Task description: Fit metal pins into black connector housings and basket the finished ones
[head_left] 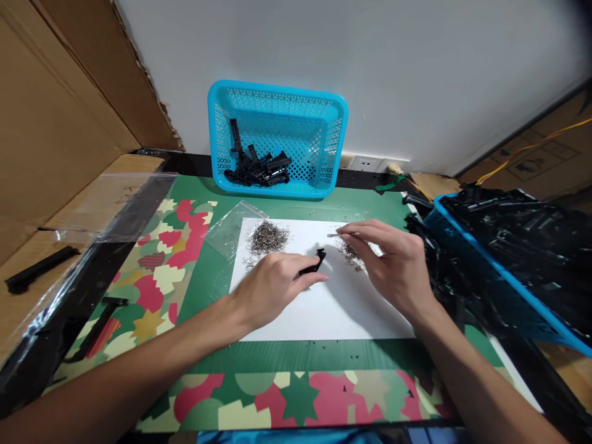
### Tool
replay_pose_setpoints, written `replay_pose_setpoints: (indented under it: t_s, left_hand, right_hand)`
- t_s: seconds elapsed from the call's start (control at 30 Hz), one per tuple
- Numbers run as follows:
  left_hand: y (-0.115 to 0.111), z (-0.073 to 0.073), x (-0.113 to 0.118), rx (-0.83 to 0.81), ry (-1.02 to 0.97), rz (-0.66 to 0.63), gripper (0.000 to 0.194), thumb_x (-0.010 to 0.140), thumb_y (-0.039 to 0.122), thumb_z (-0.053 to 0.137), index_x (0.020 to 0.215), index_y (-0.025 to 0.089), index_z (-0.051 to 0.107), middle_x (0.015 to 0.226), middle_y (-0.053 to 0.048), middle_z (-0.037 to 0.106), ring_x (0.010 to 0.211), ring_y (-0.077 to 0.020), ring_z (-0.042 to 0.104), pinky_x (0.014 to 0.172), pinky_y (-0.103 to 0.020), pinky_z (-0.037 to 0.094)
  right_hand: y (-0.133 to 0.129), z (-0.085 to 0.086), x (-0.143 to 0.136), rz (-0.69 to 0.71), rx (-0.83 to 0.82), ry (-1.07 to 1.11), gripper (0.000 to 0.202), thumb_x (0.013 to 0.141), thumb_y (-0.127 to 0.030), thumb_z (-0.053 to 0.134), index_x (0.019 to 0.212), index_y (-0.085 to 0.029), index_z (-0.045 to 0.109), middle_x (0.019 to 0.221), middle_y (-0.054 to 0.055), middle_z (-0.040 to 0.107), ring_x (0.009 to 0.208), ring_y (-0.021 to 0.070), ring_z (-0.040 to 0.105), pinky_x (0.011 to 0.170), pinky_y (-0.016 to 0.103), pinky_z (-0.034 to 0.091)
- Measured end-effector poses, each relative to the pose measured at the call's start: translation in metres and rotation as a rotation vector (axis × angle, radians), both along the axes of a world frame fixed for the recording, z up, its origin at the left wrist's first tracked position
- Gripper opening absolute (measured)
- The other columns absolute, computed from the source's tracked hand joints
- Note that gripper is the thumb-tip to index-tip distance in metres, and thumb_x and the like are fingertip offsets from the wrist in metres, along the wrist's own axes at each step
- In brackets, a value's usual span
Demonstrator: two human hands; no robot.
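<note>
My left hand (275,283) is closed round a small black plastic part (314,265), pinched between thumb and fingers above a white sheet (296,320). Over the right side of the sheet, my right hand (393,259) pinches a thin silvery metal piece (333,235) whose tip points left; its exact kind is too small to tell. Beneath the right fingers lies a pile of tiny metal pieces (354,256), partly hidden by that hand. Another, larger pile of tiny springy-looking metal pieces (269,238) sits at the sheet's upper left, beyond my left hand.
A blue basket (277,89) holding several black parts (261,168) leans at the back wall. At right, a blue crate (499,265) is heaped with black parts (522,228). Clear plastic bags (238,231) and a black bar (41,269) lie left.
</note>
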State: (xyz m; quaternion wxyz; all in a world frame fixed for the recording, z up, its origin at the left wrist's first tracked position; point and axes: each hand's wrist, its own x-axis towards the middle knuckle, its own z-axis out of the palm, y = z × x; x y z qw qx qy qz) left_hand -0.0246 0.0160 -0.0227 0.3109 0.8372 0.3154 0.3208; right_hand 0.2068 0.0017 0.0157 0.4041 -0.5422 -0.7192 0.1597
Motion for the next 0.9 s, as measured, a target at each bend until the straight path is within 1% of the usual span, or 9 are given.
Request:
replay_pose_setpoints:
  t_s: [0.07,0.13,0.2,0.3,0.43,0.53,0.7,0.9]
  left_hand:
    - [0.000,-0.001,0.000,-0.009,0.000,-0.005,0.029,0.104,0.036,0.066,0.118,0.013,0.077,0.090,-0.008,0.080,0.067,-0.0168,0.073,0.062,-0.030,0.055]
    - [0.000,-0.002,0.000,-0.005,0.005,-0.007,0.027,0.104,0.035,0.066,0.118,0.013,0.077,0.091,-0.008,0.080,0.067,-0.0165,0.072,0.062,-0.030,0.054]
    - [0.001,-0.002,0.000,0.011,0.014,-0.009,0.027,0.104,0.034,0.066,0.118,0.013,0.076,0.091,-0.007,0.079,0.068,-0.0166,0.071,0.064,-0.031,0.053]
    - [0.001,-0.002,0.000,0.061,0.048,-0.009,0.027,0.104,0.035,0.066,0.117,0.013,0.076,0.089,-0.007,0.079,0.073,-0.0185,0.073,0.068,-0.032,0.055]
    - [-0.001,-0.001,0.000,0.190,0.141,-0.014,0.030,0.106,0.036,0.062,0.116,0.011,0.076,0.089,-0.010,0.078,0.082,-0.0234,0.074,0.074,-0.037,0.058]
    - [-0.001,0.000,0.000,0.244,0.180,-0.025,0.033,0.108,0.037,0.057,0.118,0.011,0.075,0.087,-0.009,0.077,0.079,-0.0226,0.073,0.073,-0.037,0.058]
    - [-0.001,0.000,0.001,0.260,0.188,-0.025,0.036,0.110,0.039,0.053,0.118,0.011,0.075,0.087,-0.009,0.076,0.078,-0.0214,0.071,0.073,-0.036,0.058]
    - [-0.001,0.000,0.000,0.313,0.226,-0.056,0.034,0.110,0.035,0.052,0.119,0.010,0.073,0.085,-0.008,0.074,0.074,-0.0218,0.068,0.073,-0.038,0.057]
  right_hand:
    - [0.000,-0.003,-0.004,-0.062,-0.055,0.183,0.018,0.101,-0.037,0.067,0.095,-0.023,0.077,0.094,0.008,0.080,0.083,0.0245,0.078,0.081,0.041,0.066]
    - [0.000,-0.008,-0.008,-0.091,-0.119,0.347,0.023,0.100,-0.041,0.069,0.093,-0.021,0.075,0.086,0.008,0.080,0.076,0.0238,0.078,0.076,0.040,0.069]
    - [0.003,-0.011,-0.011,-0.107,-0.151,0.409,0.024,0.099,-0.042,0.070,0.091,-0.019,0.074,0.083,0.008,0.080,0.074,0.0233,0.079,0.075,0.039,0.069]
    - [0.006,-0.012,-0.012,-0.123,-0.150,0.347,0.026,0.099,-0.042,0.069,0.087,-0.019,0.074,0.081,0.008,0.079,0.073,0.0224,0.078,0.074,0.036,0.068]
    - [0.009,-0.008,-0.010,-0.107,-0.128,0.197,0.035,0.103,-0.043,0.063,0.079,-0.019,0.073,0.075,0.006,0.078,0.067,0.0207,0.077,0.069,0.033,0.065]
    - [0.008,-0.007,-0.010,-0.096,-0.132,0.147,0.037,0.103,-0.045,0.062,0.079,-0.020,0.074,0.076,0.006,0.079,0.068,0.0208,0.077,0.070,0.033,0.065]
    - [0.008,-0.012,-0.008,-0.073,-0.149,0.128,0.037,0.104,-0.045,0.061,0.081,-0.020,0.075,0.080,0.007,0.080,0.072,0.0224,0.078,0.073,0.035,0.065]
    - [0.008,-0.012,-0.009,-0.065,-0.108,0.043,0.037,0.105,-0.040,0.058,0.078,-0.020,0.074,0.079,0.007,0.080,0.070,0.0224,0.077,0.072,0.035,0.064]
